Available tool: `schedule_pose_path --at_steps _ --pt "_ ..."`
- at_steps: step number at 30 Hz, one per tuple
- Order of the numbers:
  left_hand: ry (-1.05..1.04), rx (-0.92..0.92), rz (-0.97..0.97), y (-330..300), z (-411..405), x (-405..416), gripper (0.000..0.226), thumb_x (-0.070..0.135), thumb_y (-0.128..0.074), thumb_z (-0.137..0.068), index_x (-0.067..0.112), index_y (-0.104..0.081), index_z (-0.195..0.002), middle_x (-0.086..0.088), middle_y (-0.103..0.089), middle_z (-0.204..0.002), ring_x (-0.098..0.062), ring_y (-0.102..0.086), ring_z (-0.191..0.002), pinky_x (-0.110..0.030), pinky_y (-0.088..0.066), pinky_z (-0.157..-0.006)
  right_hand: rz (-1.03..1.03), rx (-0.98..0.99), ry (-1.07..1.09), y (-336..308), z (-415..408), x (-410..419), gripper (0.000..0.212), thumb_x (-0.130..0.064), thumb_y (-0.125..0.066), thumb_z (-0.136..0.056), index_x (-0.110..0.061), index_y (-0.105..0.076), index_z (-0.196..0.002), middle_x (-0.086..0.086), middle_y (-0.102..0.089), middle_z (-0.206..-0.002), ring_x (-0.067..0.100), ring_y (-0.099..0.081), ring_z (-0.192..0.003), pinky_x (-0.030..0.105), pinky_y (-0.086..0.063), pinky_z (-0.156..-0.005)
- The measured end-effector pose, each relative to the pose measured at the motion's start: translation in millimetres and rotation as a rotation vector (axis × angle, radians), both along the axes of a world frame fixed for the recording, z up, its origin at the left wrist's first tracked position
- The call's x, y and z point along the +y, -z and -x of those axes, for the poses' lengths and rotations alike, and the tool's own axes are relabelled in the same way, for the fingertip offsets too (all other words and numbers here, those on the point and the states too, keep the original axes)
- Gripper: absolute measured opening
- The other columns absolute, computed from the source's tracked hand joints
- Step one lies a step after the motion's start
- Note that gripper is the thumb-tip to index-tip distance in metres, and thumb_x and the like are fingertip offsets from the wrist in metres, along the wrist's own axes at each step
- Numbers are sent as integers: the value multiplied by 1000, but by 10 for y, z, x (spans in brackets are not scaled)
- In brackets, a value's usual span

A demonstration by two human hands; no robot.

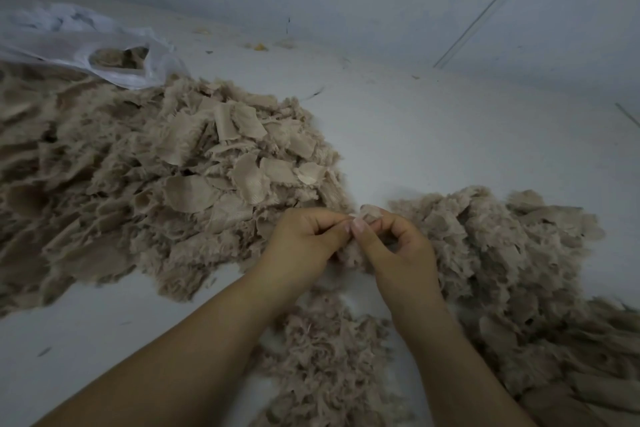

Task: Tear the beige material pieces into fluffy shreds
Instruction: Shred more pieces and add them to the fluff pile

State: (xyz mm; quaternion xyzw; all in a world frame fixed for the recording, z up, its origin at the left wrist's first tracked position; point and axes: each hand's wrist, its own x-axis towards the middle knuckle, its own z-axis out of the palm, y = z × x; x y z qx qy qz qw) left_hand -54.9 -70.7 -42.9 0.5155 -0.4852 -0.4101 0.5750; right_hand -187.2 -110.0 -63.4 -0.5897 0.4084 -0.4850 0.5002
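Pinching one beige piece (369, 213) in both hands' grip, left hand (304, 239) and right hand (398, 246); I fear shreds scattering into the untorn pile (194, 170).

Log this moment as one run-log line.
left hand: pinching piece | right hand: pinching same piece | stage: tearing | pile: left | shreds: below hands

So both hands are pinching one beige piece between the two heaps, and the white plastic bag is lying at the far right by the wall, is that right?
Not quite. The head view shows the white plastic bag at the far left, not the far right. The rest holds: the left hand and right hand pinch one beige piece between the two heaps.
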Motion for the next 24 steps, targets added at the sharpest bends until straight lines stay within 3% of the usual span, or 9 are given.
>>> schedule_pose_path --at_steps 3,5,7,10,12,16,20,22,24 --pt "11 56 -19 3 -27 -1 18 5 -59 -95 -1 -74 -102 -25 -72 -97 -44 -66 -98 -55 -52 -92 -17 -19 -6 -14 -4 12 29 -32 -72 -84 -4 -65 -83 2 -57 -65 9 -51 -60 21 -51 -59" --pt "-1 66 -9 15 -42 -15 15 3 -62 -92 -2 -74 -100 -19 -74 -96 -36 -69 -97 -48 -55 -92 0 3 -17 -7 -1 10 34 -36 -71 -84 -2 -68 -86 10 -61 -71 13 -58 -74 32 -56 -71" --pt "-19 81 -5 40 -44 -34 12 0 -64 -89 -1 -74 -97 -18 -74 -92 -29 -71 -92 -38 -58 -87 19 18 -26 8 4 -11 30 -28 -69 -91 0 -68 -82 3 -63 -70 15 -59 -90 39 -53 -81" --pt "4 96 -17 65 -28 -49 13 -4 -63 -89 1 -71 -97 -22 -72 -92 -22 -68 -83 -32 -58 -80 14 -3 -46 39 7 -44 26 -14 -65 -96 -2 -68 -73 -8 -71 -80 8 -62 -108 30 -47 -87" --pt "25 134 -23 67 -27 -55 13 -5 -62 -89 2 -70 -96 -20 -72 -87 -19 -68 -76 -28 -58 -72 18 5 -48 56 11 -59 26 -11 -63 -97 -1 -69 -74 -3 -74 -90 10 -62 -117 34 -50 -92" --pt "-89 157 -68 78 -67 -70 23 -7 -56 -91 10 -69 -84 -7 -67 -70 -15 -62 -62 -25 -53 -57 -25 11 -39 75 22 -72 26 -12 -60 -99 7 -64 -81 7 -73 -106 25 -66 -110 54 -53 -94" --pt "-139 213 -132 69 -118 -82 22 -2 -53 -93 8 -69 -80 -4 -66 -66 -12 -59 -55 -23 -48 -49 -59 -21 -20 64 2 -73 24 -7 -60 -97 6 -64 -79 7 -71 -115 25 -64 -114 55 -50 -99" --pt "-52 200 -144 52 -114 -72 16 18 -64 -93 3 -70 -88 -11 -66 -73 -17 -59 -59 -26 -49 -51 -42 -7 -34 65 5 -70 25 -9 -60 -98 7 -66 -80 8 -73 -108 25 -65 -112 52 -51 -98" --pt "2 126 -149 59 -91 -68 29 27 -70 -86 -2 -69 -91 -15 -63 -73 -19 -56 -59 -26 -46 -51 -31 0 -38 75 13 -73 24 -9 -61 -97 4 -68 -78 6 -73 -107 22 -64 -115 48 -51 -99"
